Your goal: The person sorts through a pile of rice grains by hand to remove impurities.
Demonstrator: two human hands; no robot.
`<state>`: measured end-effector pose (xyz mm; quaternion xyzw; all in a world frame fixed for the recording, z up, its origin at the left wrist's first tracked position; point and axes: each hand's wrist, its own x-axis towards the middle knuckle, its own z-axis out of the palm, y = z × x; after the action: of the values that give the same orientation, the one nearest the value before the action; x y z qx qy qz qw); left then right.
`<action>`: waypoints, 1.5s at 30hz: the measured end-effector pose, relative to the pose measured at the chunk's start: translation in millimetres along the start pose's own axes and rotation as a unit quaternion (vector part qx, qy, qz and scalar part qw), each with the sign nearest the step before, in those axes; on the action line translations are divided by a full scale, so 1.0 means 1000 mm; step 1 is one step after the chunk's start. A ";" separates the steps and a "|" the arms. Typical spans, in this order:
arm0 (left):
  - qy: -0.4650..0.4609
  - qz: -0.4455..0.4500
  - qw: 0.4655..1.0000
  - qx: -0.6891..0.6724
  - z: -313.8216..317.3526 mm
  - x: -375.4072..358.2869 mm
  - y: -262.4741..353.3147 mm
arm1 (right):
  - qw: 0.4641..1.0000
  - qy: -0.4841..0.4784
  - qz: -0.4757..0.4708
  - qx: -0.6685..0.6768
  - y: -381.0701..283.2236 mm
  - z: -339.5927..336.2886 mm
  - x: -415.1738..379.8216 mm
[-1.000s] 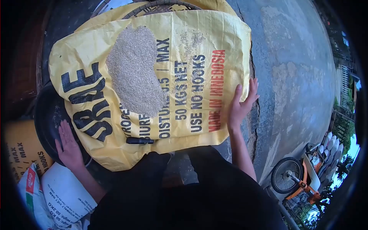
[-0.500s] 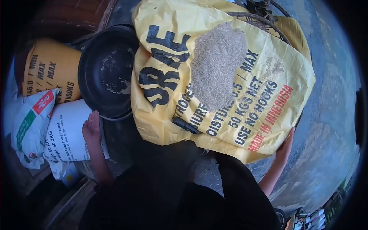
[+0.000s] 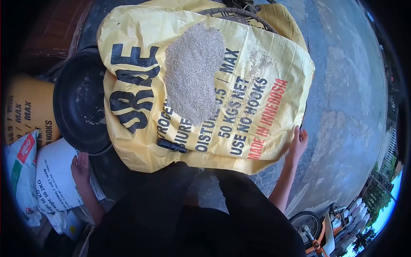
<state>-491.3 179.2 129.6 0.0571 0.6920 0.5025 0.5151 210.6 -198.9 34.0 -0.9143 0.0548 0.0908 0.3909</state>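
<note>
A yellow sack (image 3: 274, 55) with large printed letters lies spread in front of me, its far side over a woven basket rim (image 3: 239, 15). On it rests a heap of pale, grainy material (image 3: 195, 70), with a thin scatter to the right. A small black object (image 3: 171, 145) lies near the sack's front edge. My right hand (image 3: 297, 144) is at the sack's right front edge, fingers loosely raised and apart. At the left, my left hand (image 3: 80, 168) is open with fingers stretched, just below the rim of a black round basin (image 3: 79, 100) and over a white printed sack (image 3: 55, 175).
An orange printed sack (image 3: 30, 107) and a white, red and green bag (image 3: 22, 171) stand at the left. Worn concrete floor (image 3: 351, 98) stretches to the right. A motorbike (image 3: 317, 233) is at the lower right.
The view has swung so that the sack and basin sit further left. My right hand's fingers, earlier against the sack edge, now stand raised beside it. My left hand stays open by the basin.
</note>
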 end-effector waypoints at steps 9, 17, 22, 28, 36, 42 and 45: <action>0.002 -0.022 0.990 0.136 0.042 -0.036 0.032 | 0.883 -0.147 -0.424 -0.138 -0.082 0.066 -0.092; 0.023 0.185 0.920 0.344 0.047 -0.035 0.015 | 0.832 -0.216 -0.484 -0.165 -0.086 0.103 -0.105; -0.054 0.299 0.887 0.349 0.114 -0.100 -0.040 | 0.838 -0.209 -0.473 -0.177 -0.085 0.109 -0.105; -0.238 0.237 0.890 0.308 0.134 -0.122 -0.086 | 0.845 -0.185 -0.474 -0.167 -0.085 0.115 -0.105; -0.199 0.319 0.815 0.442 0.168 -0.177 -0.124 | 0.845 -0.174 -0.474 -0.175 -0.088 0.118 -0.108; -0.247 0.361 0.791 0.428 0.155 -0.170 -0.130 | 0.849 -0.176 -0.465 -0.179 -0.087 0.120 -0.111; -0.250 0.356 0.802 0.410 0.154 -0.168 -0.131 | 0.847 -0.170 -0.467 -0.188 -0.087 0.120 -0.112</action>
<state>-237.3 112.8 146.9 0.6291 0.6116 0.2883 0.3834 101.0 -48.6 36.8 -0.8582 -0.4640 0.0604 0.2112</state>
